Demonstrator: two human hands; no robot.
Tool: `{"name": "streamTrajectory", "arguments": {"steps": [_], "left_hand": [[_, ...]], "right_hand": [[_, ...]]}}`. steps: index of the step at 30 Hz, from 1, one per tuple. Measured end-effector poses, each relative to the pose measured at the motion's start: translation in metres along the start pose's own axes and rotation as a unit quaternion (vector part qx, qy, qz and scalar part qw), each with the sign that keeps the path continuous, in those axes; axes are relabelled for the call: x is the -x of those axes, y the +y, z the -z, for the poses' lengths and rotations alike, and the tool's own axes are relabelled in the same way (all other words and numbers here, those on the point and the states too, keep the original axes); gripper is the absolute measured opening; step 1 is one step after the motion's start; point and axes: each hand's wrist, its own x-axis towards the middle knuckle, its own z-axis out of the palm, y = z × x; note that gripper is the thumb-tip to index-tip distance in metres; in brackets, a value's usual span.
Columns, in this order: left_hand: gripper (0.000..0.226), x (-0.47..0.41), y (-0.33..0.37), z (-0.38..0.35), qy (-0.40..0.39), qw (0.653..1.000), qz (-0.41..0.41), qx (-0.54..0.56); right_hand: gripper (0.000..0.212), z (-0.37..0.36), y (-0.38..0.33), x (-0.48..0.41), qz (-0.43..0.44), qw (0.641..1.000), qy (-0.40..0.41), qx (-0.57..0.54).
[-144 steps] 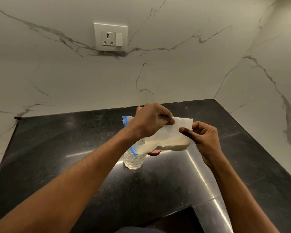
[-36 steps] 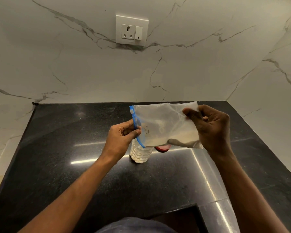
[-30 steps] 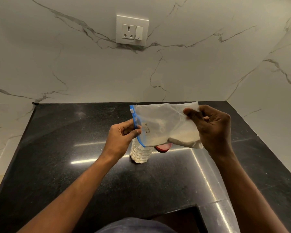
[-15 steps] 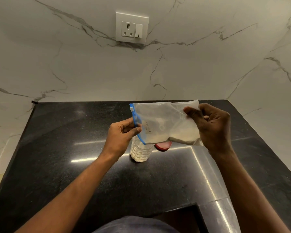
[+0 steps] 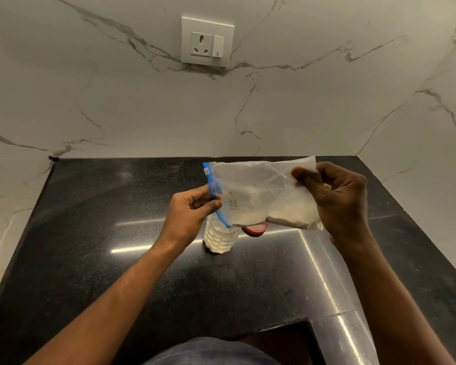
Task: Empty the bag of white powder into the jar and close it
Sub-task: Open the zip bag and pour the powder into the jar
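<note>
Limp and light, the bag (image 5: 261,196) sags; my left hand (image 5: 187,217) pinches its blue zip edge (image 5: 216,198), my right hand (image 5: 337,198) its bottom, powder (image 5: 287,216) pooled low above the jar (image 5: 219,238).

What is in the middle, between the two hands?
In the head view, the plastic bag stretches between the left hand and the right hand. White powder sits in its lower part.

A home kitchen corner: a polished black granite counter (image 5: 116,259) meets white veined marble walls (image 5: 300,114), with a switched wall socket (image 5: 207,41) on the far wall.
</note>
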Motion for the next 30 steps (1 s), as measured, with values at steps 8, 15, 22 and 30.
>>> {"name": "streamTrajectory", "arguments": {"steps": [8, 15, 22, 30], "left_hand": [[0.036, -0.002, -0.006, 0.003, 0.001, 1.000, 0.006, 0.018], [0.031, -0.002, -0.007, 0.002, 0.007, 0.999, 0.012, 0.030], [0.029, -0.003, -0.005, 0.005, 0.016, 0.999, 0.022, 0.041], [0.030, -0.004, -0.007, 0.003, 0.007, 0.998, 0.017, 0.056]], "right_hand": [[0.008, 0.002, 0.004, 0.002, -0.026, 1.000, -0.003, -0.005], [0.004, -0.006, 0.003, -0.001, -0.010, 1.000, 0.013, -0.016], [0.004, -0.010, 0.004, -0.004, -0.005, 1.000, 0.004, -0.006], [0.005, -0.013, 0.003, -0.001, 0.005, 1.000, 0.020, -0.008]]}}
